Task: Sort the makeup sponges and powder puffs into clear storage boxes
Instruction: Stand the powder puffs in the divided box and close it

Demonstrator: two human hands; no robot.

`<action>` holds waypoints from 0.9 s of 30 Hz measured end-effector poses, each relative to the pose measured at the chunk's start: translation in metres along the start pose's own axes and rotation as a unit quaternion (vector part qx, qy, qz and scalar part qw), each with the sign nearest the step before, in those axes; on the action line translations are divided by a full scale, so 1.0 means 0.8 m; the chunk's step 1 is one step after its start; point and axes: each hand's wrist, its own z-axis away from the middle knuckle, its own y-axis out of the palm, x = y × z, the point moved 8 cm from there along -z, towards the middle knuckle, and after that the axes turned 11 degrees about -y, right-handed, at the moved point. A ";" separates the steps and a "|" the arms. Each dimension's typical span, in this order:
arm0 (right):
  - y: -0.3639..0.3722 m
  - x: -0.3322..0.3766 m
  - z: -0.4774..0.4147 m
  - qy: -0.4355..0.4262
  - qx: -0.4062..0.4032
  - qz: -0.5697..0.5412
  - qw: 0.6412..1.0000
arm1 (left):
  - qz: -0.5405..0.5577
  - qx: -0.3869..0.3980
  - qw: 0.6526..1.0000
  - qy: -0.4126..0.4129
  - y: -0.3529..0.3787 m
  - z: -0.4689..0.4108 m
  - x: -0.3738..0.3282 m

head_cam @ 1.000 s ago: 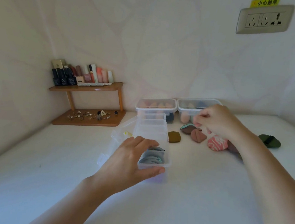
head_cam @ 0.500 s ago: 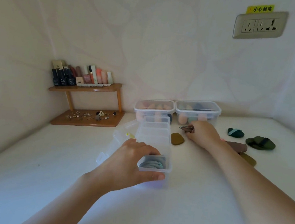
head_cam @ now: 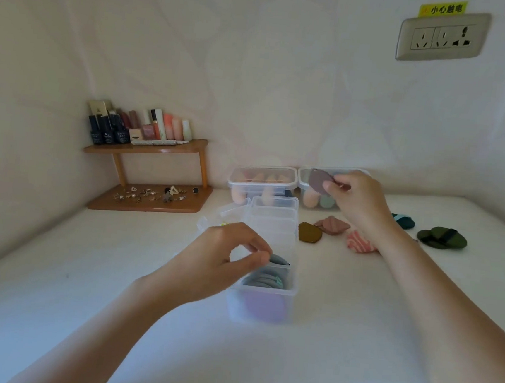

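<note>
A long clear storage box (head_cam: 273, 223) stands open in the middle of the white table, with grey-blue powder puffs (head_cam: 264, 281) standing in its near end. My left hand (head_cam: 224, 259) is at the box's near left side and pinches a dark grey puff (head_cam: 279, 259) over that end. My right hand (head_cam: 357, 197) is raised behind the box and holds a mauve leaf-shaped puff (head_cam: 318, 180) by its edge. On the table lie a brown puff (head_cam: 309, 233), a pink ribbed puff (head_cam: 332, 225), a striped pink puff (head_cam: 359, 242) and dark green puffs (head_cam: 442, 237).
Two lidded clear boxes (head_cam: 261, 177) (head_cam: 307, 173) with sponges stand against the back wall. A teal-strapped puff (head_cam: 404, 220) lies behind my right wrist. A wooden corner shelf (head_cam: 145, 148) with bottles and small jewellery is at the back left. A wall socket (head_cam: 442, 37) is high right.
My right hand picked the mauve puff off the table and lifted it. My left hand shifted from gripping the box's side to pinching a dark puff at its near end.
</note>
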 end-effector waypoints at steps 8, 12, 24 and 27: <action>0.033 0.098 0.029 -0.103 0.184 -0.159 0.964 | -0.044 -0.057 0.997 -0.030 -0.031 -0.042 0.017; 0.042 0.098 0.033 -0.125 0.209 -0.086 0.966 | -0.033 -0.044 0.998 -0.017 -0.009 -0.052 0.008; -0.009 0.029 0.014 0.010 0.156 -0.122 0.980 | -0.014 0.005 1.000 -0.020 0.023 -0.050 0.004; -0.035 -0.053 0.016 0.116 0.148 0.049 0.981 | -0.030 0.026 0.998 -0.054 0.029 -0.052 0.011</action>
